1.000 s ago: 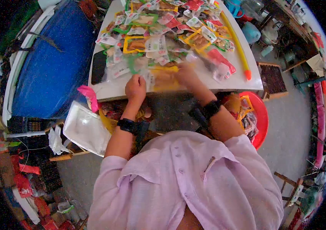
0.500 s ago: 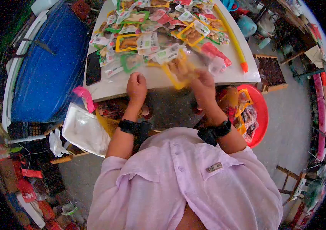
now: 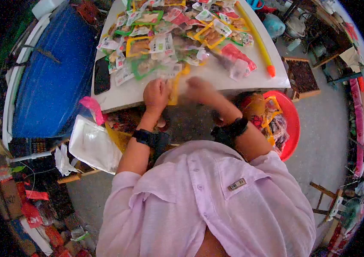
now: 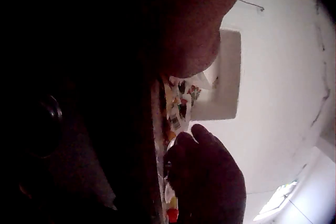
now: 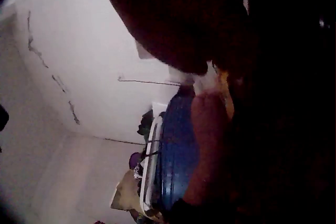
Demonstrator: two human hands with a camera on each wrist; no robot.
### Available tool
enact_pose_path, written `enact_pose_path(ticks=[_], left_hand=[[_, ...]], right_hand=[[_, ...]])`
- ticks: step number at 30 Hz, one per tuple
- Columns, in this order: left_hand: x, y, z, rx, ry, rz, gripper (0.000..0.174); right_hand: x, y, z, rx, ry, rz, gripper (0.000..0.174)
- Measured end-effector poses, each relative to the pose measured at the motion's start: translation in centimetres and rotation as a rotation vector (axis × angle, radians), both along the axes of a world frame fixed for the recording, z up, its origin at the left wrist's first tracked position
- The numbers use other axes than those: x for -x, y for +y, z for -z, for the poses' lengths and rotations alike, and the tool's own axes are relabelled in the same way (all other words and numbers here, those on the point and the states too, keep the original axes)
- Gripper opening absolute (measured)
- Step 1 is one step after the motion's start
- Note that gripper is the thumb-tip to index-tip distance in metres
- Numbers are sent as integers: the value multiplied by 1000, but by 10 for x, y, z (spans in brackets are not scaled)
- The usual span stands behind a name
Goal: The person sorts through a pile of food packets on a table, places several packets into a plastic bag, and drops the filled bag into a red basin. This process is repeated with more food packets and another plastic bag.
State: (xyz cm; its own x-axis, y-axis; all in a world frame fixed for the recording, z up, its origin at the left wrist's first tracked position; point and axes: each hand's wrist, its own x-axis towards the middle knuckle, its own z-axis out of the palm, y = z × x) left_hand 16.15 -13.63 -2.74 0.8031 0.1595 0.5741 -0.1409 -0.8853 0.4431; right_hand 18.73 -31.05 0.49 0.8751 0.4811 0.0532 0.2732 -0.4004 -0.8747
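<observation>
At the front edge of the white table (image 3: 124,94), my left hand (image 3: 156,95) grips the side of a clear food packet with a yellow border (image 3: 174,88). Its fingers are curled, and the packet stands on edge, partly hidden by the hand. A little to the right, my right hand (image 3: 203,92) is blurred by motion, with its fingertips close to the packet; whether it holds anything I cannot tell. The left wrist view shows the right hand (image 4: 207,176) as a dark shape. Just beyond the left hand lies a green-bordered packet (image 3: 144,66).
Several mixed food packets (image 3: 162,45) cover the table's far part. A black phone (image 3: 102,76) lies at left, a yellow tube with an orange end (image 3: 255,36) along the right. Below right stands a red basin (image 3: 292,128) with packets; below left, a white foam tray (image 3: 94,143).
Half a second ago the right hand held the yellow-bordered packet, and the left hand was apart from it. Now the packet is at the left hand, and the right hand has moved left.
</observation>
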Motion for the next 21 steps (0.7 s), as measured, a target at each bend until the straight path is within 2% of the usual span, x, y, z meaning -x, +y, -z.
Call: enact_pose_path(ticks=[1,3,5,7,9,12,15,18,20,21], left_hand=[[-1,1,2,-9,-26,-1,13],[-1,1,5,-13,-56,3,14],[-3,1,5,-4,-66,11,15],[-1,1,5,8,-45,6,15],[2,2,2,19,5,0,15],[4,1,-5,45,59,-12,15],[5,2,-8,37,24,-48,14],[8,2,-21,-90,102,-94,12],[11,-2,-30,-152,232,-119,11],[11,-4,-32,-128,296,-104,12]], right_hand=[[-10,0,-20,-113,107,50,26],[-37,6,-22,-42,119,96,26],[-71,28,22,108,-19,23,25],[-71,43,23,116,-130,39,24],[-61,50,17,-17,-213,145,24],[-53,57,-1,85,164,237,23],[-51,21,7,101,-591,-290,22],[-22,-9,-32,221,-795,-332,22],[-19,-37,9,-155,-465,-329,22],[-12,-42,9,-253,-225,-252,22]])
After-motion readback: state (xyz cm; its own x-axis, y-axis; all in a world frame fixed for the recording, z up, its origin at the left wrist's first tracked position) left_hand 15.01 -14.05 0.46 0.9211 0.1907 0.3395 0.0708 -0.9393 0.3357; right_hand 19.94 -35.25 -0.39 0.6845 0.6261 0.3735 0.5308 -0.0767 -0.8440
